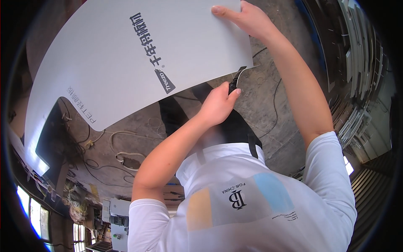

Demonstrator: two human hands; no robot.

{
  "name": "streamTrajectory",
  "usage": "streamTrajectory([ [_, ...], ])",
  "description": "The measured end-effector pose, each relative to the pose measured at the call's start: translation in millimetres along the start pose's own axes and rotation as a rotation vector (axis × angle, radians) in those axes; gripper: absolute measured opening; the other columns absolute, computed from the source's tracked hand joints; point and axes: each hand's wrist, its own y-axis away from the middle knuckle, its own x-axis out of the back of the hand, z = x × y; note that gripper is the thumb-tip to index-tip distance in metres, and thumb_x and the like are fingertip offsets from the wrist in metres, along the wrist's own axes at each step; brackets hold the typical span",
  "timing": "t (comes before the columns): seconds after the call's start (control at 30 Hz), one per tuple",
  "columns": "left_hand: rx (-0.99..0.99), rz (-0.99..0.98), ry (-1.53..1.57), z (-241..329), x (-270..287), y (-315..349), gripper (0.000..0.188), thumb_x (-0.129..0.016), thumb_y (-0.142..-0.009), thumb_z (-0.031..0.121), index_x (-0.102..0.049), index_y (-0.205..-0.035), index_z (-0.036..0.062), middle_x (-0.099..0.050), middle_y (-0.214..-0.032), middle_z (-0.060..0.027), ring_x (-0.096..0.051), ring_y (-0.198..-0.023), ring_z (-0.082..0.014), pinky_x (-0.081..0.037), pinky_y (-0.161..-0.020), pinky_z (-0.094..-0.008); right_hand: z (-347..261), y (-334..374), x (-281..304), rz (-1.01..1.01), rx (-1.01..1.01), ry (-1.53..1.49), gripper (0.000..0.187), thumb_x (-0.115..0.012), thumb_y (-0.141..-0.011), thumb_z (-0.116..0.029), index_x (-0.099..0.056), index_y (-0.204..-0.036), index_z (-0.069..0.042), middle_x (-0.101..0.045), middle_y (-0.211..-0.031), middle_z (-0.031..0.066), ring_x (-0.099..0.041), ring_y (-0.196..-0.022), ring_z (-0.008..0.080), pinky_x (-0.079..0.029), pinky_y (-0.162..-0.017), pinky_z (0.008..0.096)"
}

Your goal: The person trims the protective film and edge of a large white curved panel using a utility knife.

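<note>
A large white panel (109, 50) with dark printing spans the upper left, and a notch is cut out of its lower left part. My left hand (219, 104) is closed around a black-handled knife (233, 85), whose dark tip meets the panel's near edge close to the right corner. Beside the tip, a thin pale strip (240, 75) curves off that edge. Farther up, my right hand (248, 20) grips the panel's right edge with the thumb lying on the top face. The other fingers of that hand are mostly hidden.
Cables (90, 164) and a loop of pale strip (112, 145) lie on the grey floor (268, 105) below the panel. Many long pale strips (357, 122) are stacked along the right side. A grey machine (119, 214) stands at the lower left.
</note>
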Motion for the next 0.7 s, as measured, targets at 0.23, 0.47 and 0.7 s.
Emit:
streamTrajectory([
  [0.23, -0.075, 0.044, -0.142, 12.7, -27.2, -23.0, 0.038, -0.057, -0.105, 0.035, -0.051, -0.095, -0.0016, -0.06, -0.074, -0.0172, -0.06, -0.066, -0.031, -0.051, -0.066, -0.0417, -9.5, 9.9, 10.8, -0.014, 0.051, -0.017, 0.065, -0.061, -0.092, -0.064, -0.072, -0.125, -0.009, -0.075, -0.112, 0.0201, -0.071, -0.11, 0.036, -0.053, -0.094, 0.0425],
  [0.47, -0.112, 0.041, -0.433, 8.3, -71.7, -51.3, 0.04, -0.056, -0.102, 0.036, -0.056, -0.104, -0.0046, -0.068, -0.096, -0.031, -0.065, -0.097, -0.049, -0.051, -0.084, -0.0543, 10.0, -7.5, -5.9, -0.06, -0.011, -0.042, 0.071, -0.064, -0.091, -0.066, -0.07, -0.127, -0.005, -0.073, -0.115, 0.0181, -0.07, -0.111, 0.03, -0.053, -0.095, 0.0395],
  [0.7, 0.072, 0.072, -0.408, -28.3, -4.0, 48.2, 0.039, -0.054, -0.104, 0.039, -0.06, -0.11, 0.0015, -0.071, -0.09, -0.0218, -0.068, -0.087, -0.0425, -0.053, -0.078, -0.0508, 49.0, 25.4, -18.7, -0.071, -0.051, -0.295, 0.067, -0.071, -0.091, -0.061, -0.069, -0.127, -0.004, -0.073, -0.115, 0.0123, -0.069, -0.108, 0.0207, -0.053, -0.094, 0.0352],
])
